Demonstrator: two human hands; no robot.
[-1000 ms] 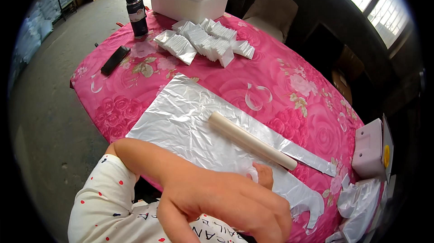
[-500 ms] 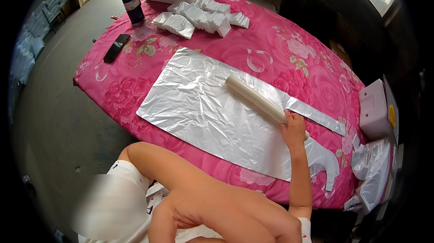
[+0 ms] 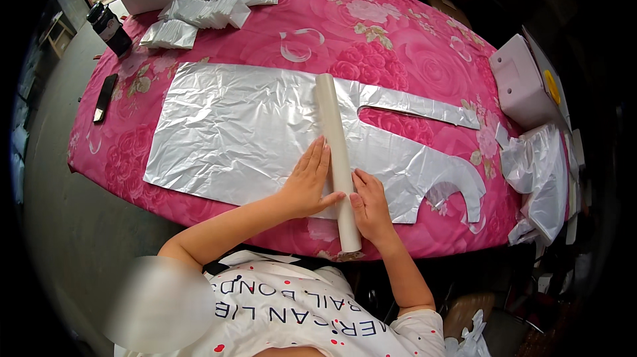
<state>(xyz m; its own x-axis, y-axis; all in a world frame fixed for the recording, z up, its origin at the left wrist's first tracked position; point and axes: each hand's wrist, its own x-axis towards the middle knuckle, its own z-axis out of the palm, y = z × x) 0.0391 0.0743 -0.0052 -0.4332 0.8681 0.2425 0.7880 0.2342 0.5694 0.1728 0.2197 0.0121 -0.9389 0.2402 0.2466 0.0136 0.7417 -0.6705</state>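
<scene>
My left hand (image 3: 305,186), thumb spread, and right hand (image 3: 373,210), fingers together, touch the pale tube (image 3: 338,144) between them. Silvery sheeting (image 3: 232,131) lies beneath.

Pink table (image 3: 434,65), silvery bag (image 3: 245,125), black phone (image 3: 105,99)

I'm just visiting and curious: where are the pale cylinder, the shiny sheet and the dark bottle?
Pale cylinder (image 3: 338,154): head view, middle of its length.
Shiny sheet (image 3: 242,126): head view, its broad crinkled part.
Dark bottle (image 3: 112,32): head view, middle of its side.
</scene>
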